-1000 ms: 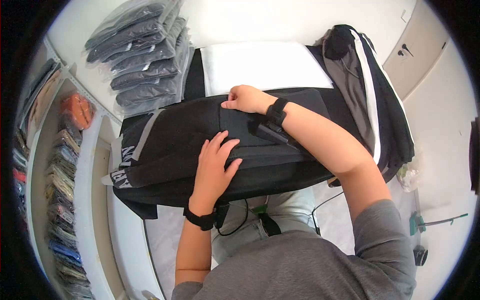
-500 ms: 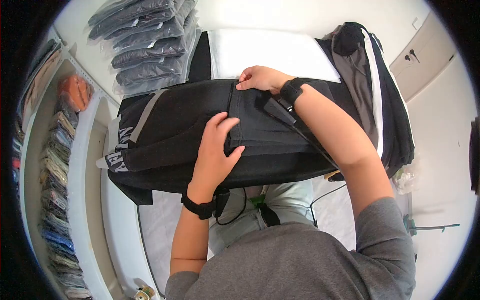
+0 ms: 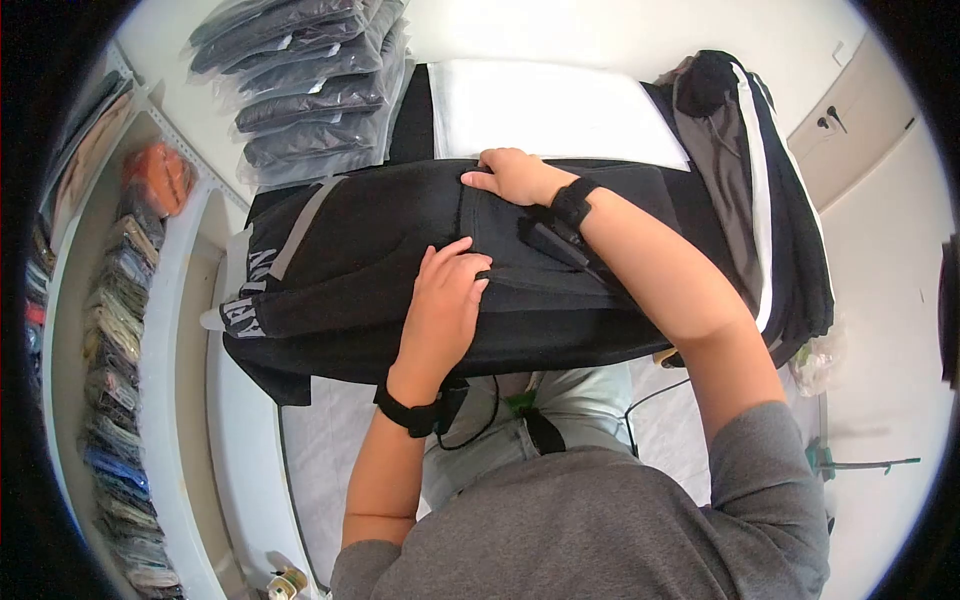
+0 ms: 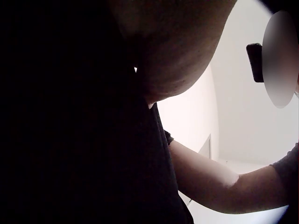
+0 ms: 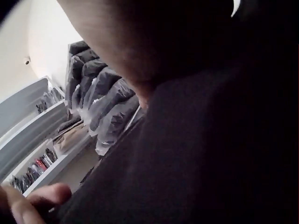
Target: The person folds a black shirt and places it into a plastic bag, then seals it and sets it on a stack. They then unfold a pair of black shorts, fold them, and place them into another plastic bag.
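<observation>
A black garment with a grey stripe and white lettering at its left end lies folded lengthwise in front of me. My left hand pinches a bit of its cloth between thumb and forefinger, near the lower end of a crosswise edge. At the upper end of that edge my right hand grips the cloth, thumb on top and the other fingers curled at the far side. In the right wrist view dark cloth fills much of the picture. The left wrist view is mostly dark.
Bagged dark clothes are stacked at the back left. White plastic sheets lie behind the garment. A pile of black, grey and white clothing sits at the right end. Shelves with packed clothes line the left side.
My left fingers, spread on the cloth before, have closed on its edge. The right hand stays at the far edge. The crosswise edge, raised half a second ago, lies flatter.
</observation>
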{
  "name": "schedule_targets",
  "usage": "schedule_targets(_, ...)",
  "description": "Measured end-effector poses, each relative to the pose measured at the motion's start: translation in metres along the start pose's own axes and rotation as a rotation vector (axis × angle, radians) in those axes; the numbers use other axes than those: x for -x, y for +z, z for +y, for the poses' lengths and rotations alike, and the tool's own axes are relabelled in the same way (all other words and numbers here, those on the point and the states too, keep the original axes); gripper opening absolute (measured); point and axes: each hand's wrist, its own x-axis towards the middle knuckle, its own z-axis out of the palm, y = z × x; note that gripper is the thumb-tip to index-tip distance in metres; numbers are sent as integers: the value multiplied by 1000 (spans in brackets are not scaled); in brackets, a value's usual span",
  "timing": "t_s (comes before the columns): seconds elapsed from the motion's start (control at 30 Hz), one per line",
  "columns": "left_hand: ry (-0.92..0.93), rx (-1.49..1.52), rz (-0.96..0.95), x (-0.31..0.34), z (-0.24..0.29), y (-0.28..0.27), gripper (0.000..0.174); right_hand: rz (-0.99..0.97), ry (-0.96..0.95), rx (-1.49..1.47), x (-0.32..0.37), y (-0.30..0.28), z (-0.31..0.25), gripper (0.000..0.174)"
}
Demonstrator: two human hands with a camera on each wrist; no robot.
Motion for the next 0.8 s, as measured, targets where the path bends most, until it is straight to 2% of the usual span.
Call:
schedule_targets(0.1,-15,1,12,0,1,0,18,90,19,29,7,-12,-6,53)
schedule_targets(0.13,-18,26,23,0,0,-1,18,160,52,139,32,-24,-24,48)
schedule_targets(0.23,26,50,34,2,-6,-1,16,37,-111,108,89,-24,-51,37)
schedule_targets(0.27,22,51,30,2,-7,-1,16,-34,-105,43,109,-18,-60,42)
schedule_targets(0.33,54,62,57,4,-6,-1,12,128,-95,206,140,15,-68,48)
schedule_targets(0.4,59,41,65,3,-1,-3,8,190,-110,219,148,26,-64,50)
schedule_targets(0.47,-10,139,230,4,-2,-7,9,262,-146,221,151,29,-66,51)
schedule_targets(0.53,-165,52,431,12,11,-32,13,300,-111,256,149,31,-69,51)
schedule_targets(0.67,-453,-153,1059,59,1,-72,30,308,-88,278,149,31,-72,53)
schedule_targets(0.73,-592,-127,1206,74,-3,-98,38,303,-84,290,149,32,-71,53)
schedule_targets(0.77,-579,30,1338,87,-29,-107,37,304,-84,289,149,32,-71,53)
schedule_targets(0.8,-572,13,1342,99,-46,-122,37,305,-80,290,149,33,-72,53)
